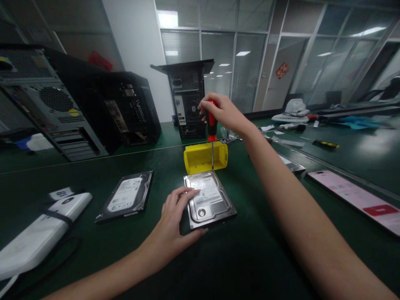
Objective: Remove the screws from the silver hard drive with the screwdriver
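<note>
A silver hard drive (208, 204) lies label up on the green table in front of me. My left hand (176, 214) grips its left side, fingers on the top face and thumb along the near edge. Wrapped round the red and black handle of a screwdriver (212, 125) is my right hand (218, 110). The screwdriver stands upright, its tip at the far right corner of the drive; whether it sits in a screw is too small to tell. Just behind the drive is a yellow bin (195, 168), its open side towards me, with a few small bits inside.
A second hard drive (126, 193) lies to the left, beside a white power bank (46, 233) with a cable. Computer cases (190, 98) stand at the back. On the right are a phone (356, 198), a yellow and black screwdriver (325, 143) and another drive (292, 163) partly behind my forearm.
</note>
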`<action>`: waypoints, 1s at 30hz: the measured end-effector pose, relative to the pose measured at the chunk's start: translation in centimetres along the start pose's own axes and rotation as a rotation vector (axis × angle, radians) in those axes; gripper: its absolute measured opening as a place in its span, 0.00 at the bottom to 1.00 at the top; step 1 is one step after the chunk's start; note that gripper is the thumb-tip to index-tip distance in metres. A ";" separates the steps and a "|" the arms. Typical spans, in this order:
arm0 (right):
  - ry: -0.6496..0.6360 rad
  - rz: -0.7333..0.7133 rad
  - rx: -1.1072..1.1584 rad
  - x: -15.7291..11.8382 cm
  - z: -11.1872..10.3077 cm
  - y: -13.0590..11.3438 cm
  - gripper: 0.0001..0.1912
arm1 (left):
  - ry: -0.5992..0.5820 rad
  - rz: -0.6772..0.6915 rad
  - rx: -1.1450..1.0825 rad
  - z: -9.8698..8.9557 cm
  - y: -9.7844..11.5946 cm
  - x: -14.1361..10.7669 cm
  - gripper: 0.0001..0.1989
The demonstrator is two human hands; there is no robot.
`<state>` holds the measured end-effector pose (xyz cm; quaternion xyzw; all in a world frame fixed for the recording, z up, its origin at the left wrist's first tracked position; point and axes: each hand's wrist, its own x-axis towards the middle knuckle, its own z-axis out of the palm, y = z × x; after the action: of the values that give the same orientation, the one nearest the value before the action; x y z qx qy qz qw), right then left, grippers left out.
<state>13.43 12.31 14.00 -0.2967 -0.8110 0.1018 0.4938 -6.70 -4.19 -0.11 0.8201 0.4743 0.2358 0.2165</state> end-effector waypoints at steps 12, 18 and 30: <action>-0.024 0.117 0.193 -0.2 -0.3 -1.5 0.18 | 0.007 -0.004 -0.004 0.1 -0.1 -0.2 0.33; -0.013 0.187 0.380 -0.3 -0.4 -1.6 0.12 | 0.001 0.000 0.000 0.0 -0.1 -0.1 0.33; -0.048 0.224 0.547 -0.6 0.1 -0.8 0.14 | 0.001 0.006 0.001 0.1 0.0 0.0 0.33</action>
<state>13.23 11.30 13.85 -0.2380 -0.7271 0.3774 0.5217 -6.68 -4.18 -0.20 0.8214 0.4722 0.2367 0.2152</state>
